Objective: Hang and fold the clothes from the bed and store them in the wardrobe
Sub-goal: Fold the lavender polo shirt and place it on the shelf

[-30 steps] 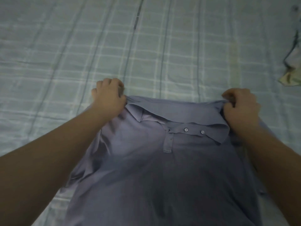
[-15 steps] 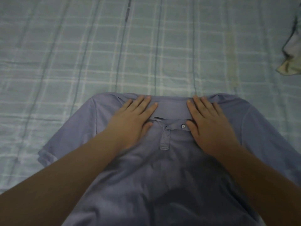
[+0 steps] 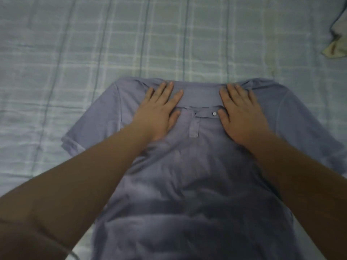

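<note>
A grey-blue polo shirt point(image 3: 197, 175) lies face up on the bed, collar at the far end, both short sleeves spread out to the sides. My left hand point(image 3: 159, 111) rests flat on the shirt left of the button placket, fingers straight and reaching onto the collar. My right hand point(image 3: 242, 113) lies flat on the right side of the collar, thumb beside a small button. Neither hand holds any cloth. The shirt's hem is out of view below.
The bed is covered with a pale green checked sheet point(image 3: 131, 44) that stretches all round the shirt. Another bundle of light cloth point(image 3: 336, 45) lies at the right edge of the view.
One second ago both hands gripped the shirt's shoulders and held it up. They have let go, the shirt lies flat, and both palms now press beside the collar.
</note>
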